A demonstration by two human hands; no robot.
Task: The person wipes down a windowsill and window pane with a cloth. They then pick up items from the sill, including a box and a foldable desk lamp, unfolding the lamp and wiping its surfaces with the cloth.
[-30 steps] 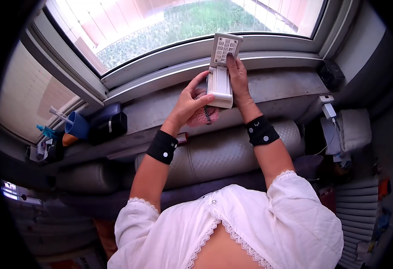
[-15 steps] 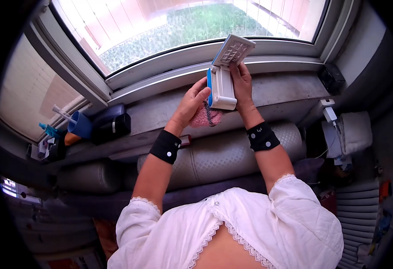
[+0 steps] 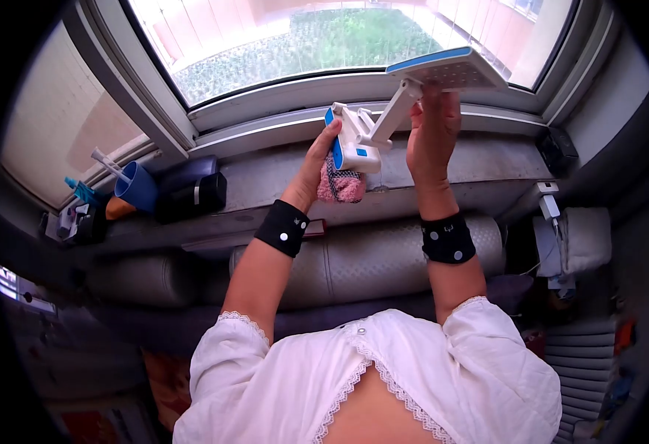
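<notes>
A white and blue folding stand [image 3: 356, 155] is unfolded above the sill, its hinged arm raised and its dotted plate [image 3: 450, 69] tilted up at the right. My left hand [image 3: 317, 157] is closed on the base, with the thumb on its left edge. Beneath the base hangs a pink cloth [image 3: 341, 185] with a dark patterned strip, close to my left fingers. My right hand [image 3: 434, 137] is raised under the plate, fingertips at its underside and partly hidden by it.
A blue cup [image 3: 136, 188] and a black case [image 3: 191, 198] stand on the sill at the left. A black box [image 3: 558, 151] is at the right, near a white plug [image 3: 550, 207]. A grey bolster [image 3: 383, 259] lies below the sill.
The stand's plate has swung up and to the right, and the arm between plate and base has unfolded. My right hand has moved right with the plate. The base has shifted slightly left.
</notes>
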